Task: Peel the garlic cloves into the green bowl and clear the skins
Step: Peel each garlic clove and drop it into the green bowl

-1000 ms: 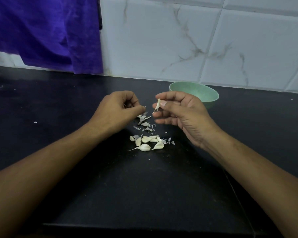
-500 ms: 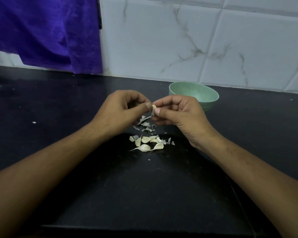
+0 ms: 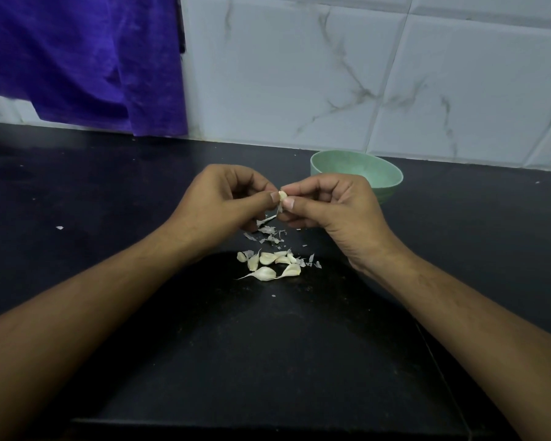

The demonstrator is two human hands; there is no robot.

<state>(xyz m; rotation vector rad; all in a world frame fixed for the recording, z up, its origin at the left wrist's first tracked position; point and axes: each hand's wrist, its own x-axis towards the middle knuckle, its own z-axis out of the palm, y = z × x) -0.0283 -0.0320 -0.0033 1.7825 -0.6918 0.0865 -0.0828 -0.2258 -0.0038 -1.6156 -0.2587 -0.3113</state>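
A small garlic clove point(image 3: 282, 196) is pinched between the fingertips of my left hand point(image 3: 223, 202) and my right hand point(image 3: 331, 208), held above the black counter, with a strip of skin hanging from it. Under the hands lies a scatter of papery skins point(image 3: 269, 232). Nearer to me sits a pile of several unpeeled cloves point(image 3: 269, 264). The green bowl point(image 3: 385, 183) stands behind my right hand, near the wall; what it holds is hidden from this angle.
The black counter point(image 3: 268, 345) runs to a white marbled tile wall point(image 3: 331, 74). A purple cloth point(image 3: 77, 58) hangs at the back left. A few skin flecks point(image 3: 59, 227) lie on the counter at the left.
My hands have come together: the right hand brought the clove to the left hand, and now both pinch it, a little lower and closer than before.
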